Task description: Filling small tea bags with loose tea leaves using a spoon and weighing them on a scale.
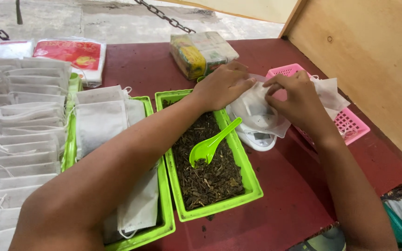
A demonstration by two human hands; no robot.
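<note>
A person's two bare arms reached across a dark red tabletop. Both hands met over a white filter bag, which lay on a small white kitchen scale. The left hand rested palm down on the bag's upper edge, fingers curled around it. The right hand pinched the bag's opening between thumb and fingertips.

Just below the left hand stood a green tray of dark loose tea leaves, with a green plastic scoop lying in it, its handle pointing up toward the scale. Further to the left of that forearm sat a second green tray holding flat white bags, and beyond it many more white drawstring bags lay in overlapping rows. Under and beyond the right hand was a pink plastic basket holding more white bags. Past the left hand lay a wrapped yellow and green packet; further left lay a red and white packet.

A pale plywood panel rose to the right of the right hand. Beyond the table's far edge was grey concrete floor, crossed by dark chains.
</note>
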